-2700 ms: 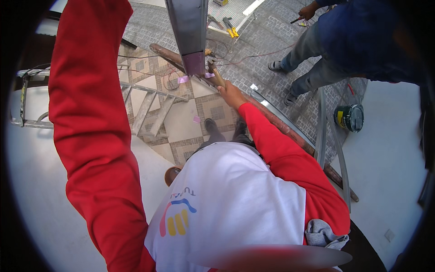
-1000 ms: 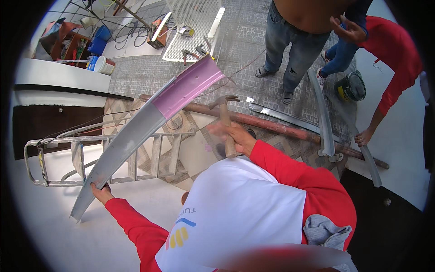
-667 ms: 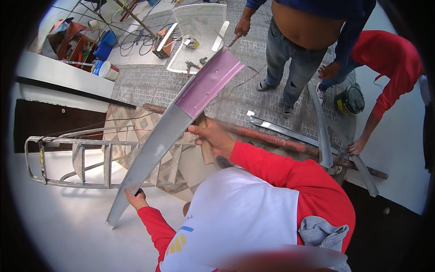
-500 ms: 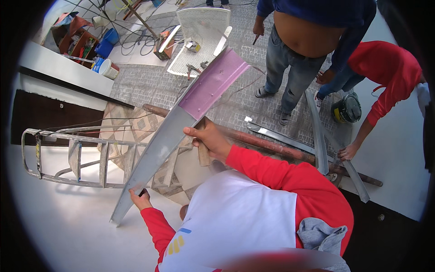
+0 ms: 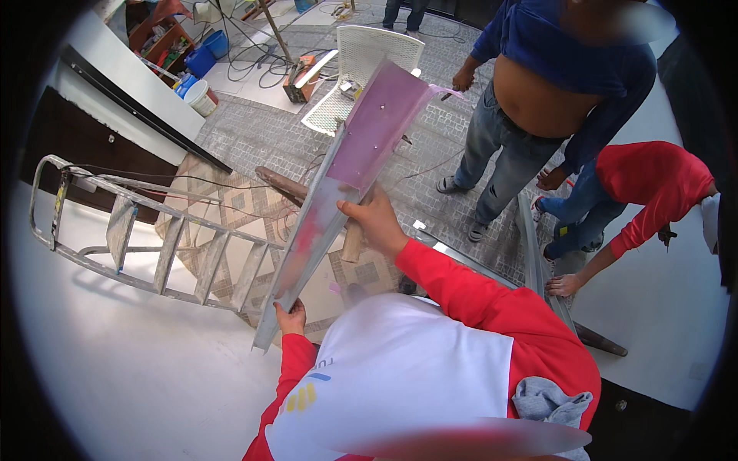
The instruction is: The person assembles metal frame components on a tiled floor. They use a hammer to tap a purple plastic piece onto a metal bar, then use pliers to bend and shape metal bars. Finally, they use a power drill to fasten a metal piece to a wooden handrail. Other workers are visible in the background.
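A long metal channel (image 5: 314, 230) slants across the middle of the view, held in both my hands. Pink film (image 5: 378, 127) covers its far part; bare grey metal shows nearer to me. My left hand (image 5: 290, 317) grips the near end, thumb on its edge. Partway up, my right hand (image 5: 378, 223) is closed round the right edge, its lower fingers hidden. A wooden piece like a handle (image 5: 352, 242) shows just under that hand; I cannot tell whether I hold it. Beside the channel's far end, a co-worker's hand (image 5: 463, 81) holds a dark, thin tool near a pink film strip.
An aluminium ladder (image 5: 165, 246) lies to the left. A white mesh chair (image 5: 327, 111) stands behind the channel. At right a crouching co-worker in red (image 5: 653, 184) has a hand at metal strips (image 5: 529, 230). Buckets (image 5: 201, 98) and cables (image 5: 261, 69) are at the far left.
The channel's near end has swung right along with my left hand, and the channel is steeper. Its pink end now reaches close to the standing co-worker's hand. The crouching co-worker's hand has moved left.
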Available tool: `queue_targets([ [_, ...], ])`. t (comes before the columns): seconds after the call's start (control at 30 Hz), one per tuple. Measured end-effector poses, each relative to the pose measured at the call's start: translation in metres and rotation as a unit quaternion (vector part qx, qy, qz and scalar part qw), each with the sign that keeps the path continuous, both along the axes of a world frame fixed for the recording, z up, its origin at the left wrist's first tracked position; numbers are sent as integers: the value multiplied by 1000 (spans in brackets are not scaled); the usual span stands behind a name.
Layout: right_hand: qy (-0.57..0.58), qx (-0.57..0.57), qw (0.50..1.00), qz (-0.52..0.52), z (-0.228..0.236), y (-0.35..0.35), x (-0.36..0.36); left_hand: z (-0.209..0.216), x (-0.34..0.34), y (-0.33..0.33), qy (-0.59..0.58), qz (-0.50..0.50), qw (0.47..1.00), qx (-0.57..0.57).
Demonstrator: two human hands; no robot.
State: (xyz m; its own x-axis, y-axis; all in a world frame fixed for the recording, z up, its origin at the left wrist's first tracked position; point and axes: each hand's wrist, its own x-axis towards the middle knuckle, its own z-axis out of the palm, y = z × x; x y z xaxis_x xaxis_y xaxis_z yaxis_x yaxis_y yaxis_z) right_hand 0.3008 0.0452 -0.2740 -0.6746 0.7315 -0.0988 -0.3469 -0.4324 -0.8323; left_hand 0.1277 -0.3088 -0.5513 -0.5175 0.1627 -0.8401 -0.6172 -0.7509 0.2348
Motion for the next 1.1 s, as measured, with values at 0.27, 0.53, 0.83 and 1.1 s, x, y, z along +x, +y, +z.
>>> queue_targets([
  [0.27,-61,88,994,35,8,-12,-55,-19,37,21,-87,28,989,113],
  [0.53,-102,50,991,72,-6,-30,-91,71,46,33,-19,-277,955,-107],
  [0.83,-116,94,975,167,-32,-34,-94,240,-45,128,643,-405,636,-138],
  [1.1,-116,170,940,273,-12,-37,-103,295,-121,177,700,-488,520,43],
])
